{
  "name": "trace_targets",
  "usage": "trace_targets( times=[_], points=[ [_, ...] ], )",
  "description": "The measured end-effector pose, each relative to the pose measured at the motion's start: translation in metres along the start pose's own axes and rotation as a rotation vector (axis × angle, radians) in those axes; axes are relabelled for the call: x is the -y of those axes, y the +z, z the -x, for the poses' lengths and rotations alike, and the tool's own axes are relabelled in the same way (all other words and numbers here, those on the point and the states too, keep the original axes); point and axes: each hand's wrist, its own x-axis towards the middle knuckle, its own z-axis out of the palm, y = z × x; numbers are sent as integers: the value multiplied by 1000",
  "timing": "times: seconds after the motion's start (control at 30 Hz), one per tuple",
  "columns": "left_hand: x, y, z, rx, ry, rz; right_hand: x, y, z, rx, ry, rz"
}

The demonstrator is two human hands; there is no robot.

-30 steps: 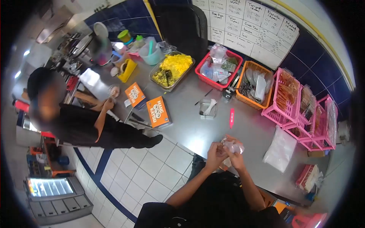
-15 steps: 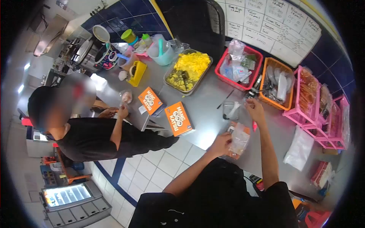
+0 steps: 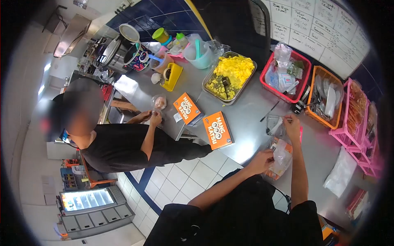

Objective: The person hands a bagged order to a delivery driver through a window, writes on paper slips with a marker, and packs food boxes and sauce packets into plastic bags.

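My left hand (image 3: pixel 262 161) pinches a clear plastic bag (image 3: pixel 281 158) at its left side. The bag lies over an orange printed piece of packaging (image 3: pixel 276 175) near the counter's front edge. My right hand (image 3: pixel 292 126) is at the right rim of a small clear container (image 3: pixel 274 128) holding a slim white item. Its fingertips are drawn together; whatever is between them is too small to make out. A pink object (image 3: pixel 301 132) shows partly behind my right wrist. Left of the container lies a thin black stick-like item (image 3: pixel 269 112).
Two orange-topped boxes (image 3: pixel 218 130) and a metal tray of yellow food (image 3: pixel 234 69) stand to the left. A red basket (image 3: pixel 303 84), orange basket (image 3: pixel 318 112) and pink baskets (image 3: pixel 349 127) line the back right. A co-worker (image 3: pixel 119 143) holds a small clear bag (image 3: pixel 159 102).
The view has swung left, so everything sits farther right. My right hand has moved closer to the small clear container. My left hand stays on the plastic bag.
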Motion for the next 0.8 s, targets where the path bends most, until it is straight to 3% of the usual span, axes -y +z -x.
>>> trace_targets(
  times=[0.1,0.2,0.3,0.4,0.63,0.7,0.8],
  points=[
    [-12,-8,1,60,-92,-24,8,3,4,-56,-90,5],
    [-10,-5,2,9,4,-36,29,5,8,-94,-171,137],
    [-5,-4,2,27,-73,32,40,5,9,-57,-78,137],
    [-6,-7,4,38,-24,-143,68,8,17,-101,-139,197],
    [-6,-5,4,33,-94,-54,36,12,-2,82,-229,443],
    [-4,-1,6,54,-106,-52,53,19,13,-117,-360,586],
    [7,4,6,10,-57,-125,44,19,4,72,-307,628]
  ],
)
